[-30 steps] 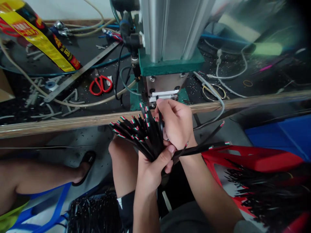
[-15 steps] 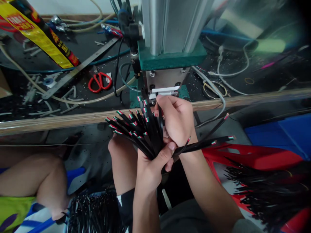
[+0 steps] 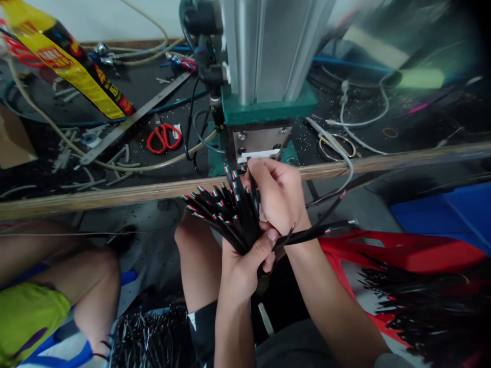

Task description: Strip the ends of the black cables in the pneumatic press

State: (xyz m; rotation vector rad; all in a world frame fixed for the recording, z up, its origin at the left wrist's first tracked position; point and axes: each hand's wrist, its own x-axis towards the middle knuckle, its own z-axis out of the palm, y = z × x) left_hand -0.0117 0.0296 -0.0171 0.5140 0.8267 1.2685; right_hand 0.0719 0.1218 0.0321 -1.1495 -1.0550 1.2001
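Observation:
A fanned bundle of black cables (image 3: 241, 220) with red, white and green wire tips is gripped by my left hand (image 3: 249, 260), its thumb across the bundle. Above it, my right hand (image 3: 280, 191) pinches one black cable (image 3: 253, 191) between thumb and fingers, at the front of the press. The press (image 3: 268, 107) has a green block, a metal plate and a white strip low on its front. My right fingertips partly hide the cable's end. A few cables point right, past my right wrist.
Red-handled scissors (image 3: 164, 138), a steel ruler (image 3: 134, 120) and a yellow tube (image 3: 72, 61) lie on the bench left. Gold-handled scissors (image 3: 336, 145) lie right. Black cables (image 3: 433, 301) rest on a red stool (image 3: 399, 250). Another person's bare legs (image 3: 92, 271) show lower left.
The view has shifted, so the bench items sit slightly lower and further right. Both hands keep their grips, and my right hand remains by the press.

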